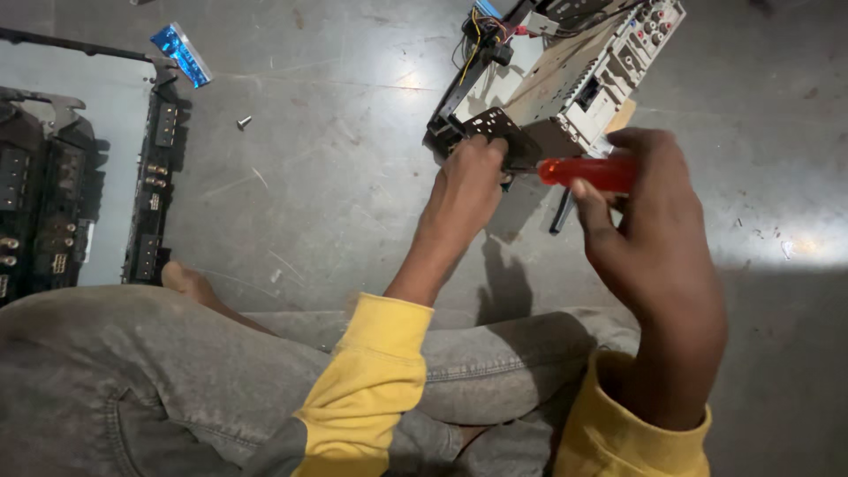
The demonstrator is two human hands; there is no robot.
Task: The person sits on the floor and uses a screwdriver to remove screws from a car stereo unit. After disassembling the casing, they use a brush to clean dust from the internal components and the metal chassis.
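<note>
amplifiers (53, 203), dark and stacked side by side, lie at the far left edge on a pale sheet, their connector rows facing right. just beyond them, at the far left, a blue foil packet (180, 54) rests on the grey concrete floor (336, 177), and a small loose screw (244, 122) lies on the floor to its right, well apart from everything else. near the bottom, grey trousers (132, 380) of crossed legs fill the frame, with a bare foot (187, 281) poking out by the amplifiers. left hand (471, 181), reaching out of a yellow sleeve (371, 371), is closed on the near corner of a car stereo chassis (565, 79), fingers curled over its dark perforated bracket (496, 129). the chassis lies tilted on the floor at the far centre, metal casing up, rear sockets turned to the right, a bundle of coloured wires (481, 31) at its far left end. right hand (649, 230), nearer the camera and to the right, is wrapped around the red translucent handle of a screwdriver (587, 172); the handle points left toward the bracket, just beside the left hand's knuckles. the tip is hidden, so whether it touches the chassis cannot be told.
</note>
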